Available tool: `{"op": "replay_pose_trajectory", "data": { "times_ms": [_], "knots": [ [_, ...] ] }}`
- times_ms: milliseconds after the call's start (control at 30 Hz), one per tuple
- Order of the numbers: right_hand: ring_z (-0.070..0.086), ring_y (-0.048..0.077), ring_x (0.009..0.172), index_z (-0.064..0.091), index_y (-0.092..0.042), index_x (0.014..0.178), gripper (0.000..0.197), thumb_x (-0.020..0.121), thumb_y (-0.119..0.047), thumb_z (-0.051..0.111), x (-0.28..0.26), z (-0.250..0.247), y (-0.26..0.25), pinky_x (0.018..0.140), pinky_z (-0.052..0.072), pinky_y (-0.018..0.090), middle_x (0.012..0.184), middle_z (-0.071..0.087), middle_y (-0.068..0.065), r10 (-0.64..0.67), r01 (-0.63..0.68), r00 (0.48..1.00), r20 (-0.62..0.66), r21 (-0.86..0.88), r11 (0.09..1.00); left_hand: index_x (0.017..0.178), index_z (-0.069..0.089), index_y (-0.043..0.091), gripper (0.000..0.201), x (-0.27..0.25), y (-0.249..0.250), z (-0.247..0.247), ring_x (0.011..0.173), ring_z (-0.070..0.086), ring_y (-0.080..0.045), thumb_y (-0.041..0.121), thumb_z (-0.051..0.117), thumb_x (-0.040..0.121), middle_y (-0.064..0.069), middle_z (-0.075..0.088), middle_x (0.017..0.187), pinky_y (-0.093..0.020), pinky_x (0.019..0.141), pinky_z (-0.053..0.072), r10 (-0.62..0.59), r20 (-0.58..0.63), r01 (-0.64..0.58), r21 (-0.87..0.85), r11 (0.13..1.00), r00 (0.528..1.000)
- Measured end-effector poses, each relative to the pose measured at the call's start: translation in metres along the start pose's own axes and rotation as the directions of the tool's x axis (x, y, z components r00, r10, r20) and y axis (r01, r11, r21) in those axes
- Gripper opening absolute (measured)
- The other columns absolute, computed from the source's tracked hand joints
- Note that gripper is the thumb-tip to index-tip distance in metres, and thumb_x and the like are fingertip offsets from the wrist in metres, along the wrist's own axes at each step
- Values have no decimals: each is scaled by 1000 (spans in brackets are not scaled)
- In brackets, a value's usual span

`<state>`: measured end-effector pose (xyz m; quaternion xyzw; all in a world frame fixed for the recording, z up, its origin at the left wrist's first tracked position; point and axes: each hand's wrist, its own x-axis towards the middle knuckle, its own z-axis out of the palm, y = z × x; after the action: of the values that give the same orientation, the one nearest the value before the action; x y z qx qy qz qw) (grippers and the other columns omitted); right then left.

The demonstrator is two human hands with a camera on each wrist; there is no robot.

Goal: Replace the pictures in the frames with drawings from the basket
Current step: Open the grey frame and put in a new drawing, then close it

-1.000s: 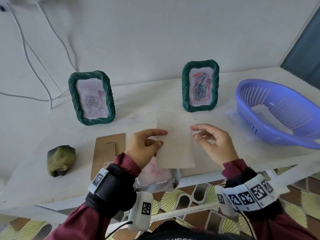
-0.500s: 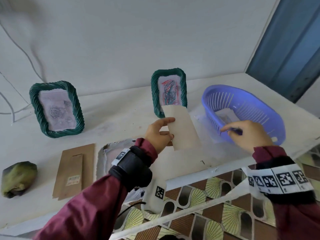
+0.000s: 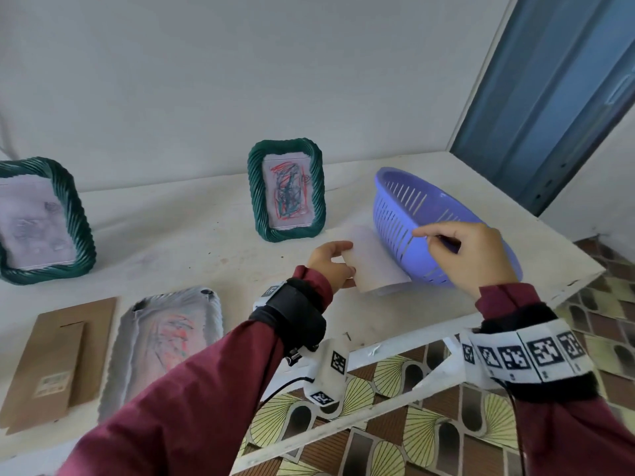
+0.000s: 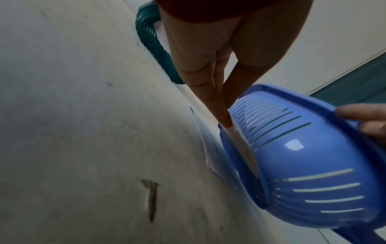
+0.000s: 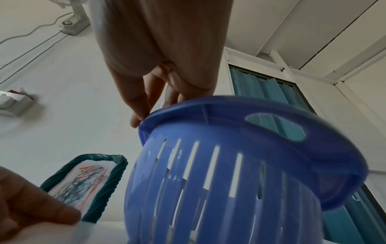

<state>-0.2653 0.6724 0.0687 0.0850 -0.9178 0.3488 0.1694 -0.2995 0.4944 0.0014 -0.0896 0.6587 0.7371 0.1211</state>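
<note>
Now tipped up by the right hand (image 3: 470,249) gripping its rim: basket (image 3: 405,214), near the worktop's right edge. Left hand (image 3: 331,264) pinching paper (image 3: 372,266). Slide it under flat, lower gently.

Plain white wall (image 3: 240,80), blue door (image 3: 556,97) at right, patterned tile floor (image 3: 395,434) below white table (image 3: 192,242).

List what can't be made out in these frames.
- Basket contents: head view, the right hand and tilted wall cover the inside.
- Face of the sheet in the left hand: blank side shown.
- Left frame: cut by the head view's edge, drawing faint.
- Label on the cardboard backing: too small.
</note>
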Motion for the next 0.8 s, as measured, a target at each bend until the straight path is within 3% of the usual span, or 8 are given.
{"op": "replay_pose_trajectory", "data": {
  "times_ms": [67,133,233,333,400,500,633,800],
  "knots": [
    [51,-16,56,73,-10,94,26,84,5,54,1,-3,0,54,34,-2,48,49,-32,4,-4,1000,-5,6,1000,126,45,-4,49,9,-3,10,93,48,-28,-25,37,82,-14,38,121,-43,81,48,-39,-6,39,7,999,999],
    [51,-14,55,73,-9,95,25,84,4,55,0,-5,2,54,34,-1,60,48,-28,-9,9,1000,-1,8,1000,127,44,-4,50,16,-7,17,94,47,-29,-25,37,82,-12,37,115,-47,86,47,-78,-5,78,32,996,997],
    [50,-6,53,73,-11,93,26,83,4,56,-2,-3,8,53,35,1,51,50,-18,-43,43,999,5,8,999,128,44,-2,51,24,-12,24,93,48,-27,-23,38,82,-10,40,113,-46,87,47,-96,-1,95,93,991,995],
    [52,-6,55,74,-11,91,26,80,6,58,-4,6,17,54,35,2,45,52,-23,-88,88,996,8,39,995,128,46,1,50,29,-16,28,92,50,-26,-20,42,82,-8,40,112,-41,82,50,-69,-2,69,153,986,998],
    [53,-1,58,74,-12,88,23,78,1,58,-7,14,20,56,36,4,55,59,-18,-131,132,991,-24,53,990,128,46,4,50,30,-19,30,91,52,-25,-17,43,83,-11,45,116,-34,71,54,-65,4,63,184,981,998],
    [57,12,68,74,-12,86,25,74,-6,53,-13,25,23,61,41,9,73,71,5,-189,191,981,-45,60,980,129,45,6,51,30,-21,32,90,53,-23,-16,44,83,-8,46,118,-18,53,51,-38,-4,38,209,977,999],
    [58,7,79,74,-11,86,24,75,1,57,-19,33,25,67,40,0,81,71,4,-194,192,981,22,78,978,130,43,5,52,30,-22,32,87,55,-25,-16,44,83,-10,49,115,-30,67,53,-36,4,34,207,978,999],
    [59,6,83,74,-16,87,26,78,4,59,-24,39,30,71,43,6,86,70,0,-195,191,976,99,42,981,134,37,3,55,27,-22,29,96,54,-25,-13,49,82,-15,44,133,-33,71,51,12,33,-18,188,982,999]
  ]
}}
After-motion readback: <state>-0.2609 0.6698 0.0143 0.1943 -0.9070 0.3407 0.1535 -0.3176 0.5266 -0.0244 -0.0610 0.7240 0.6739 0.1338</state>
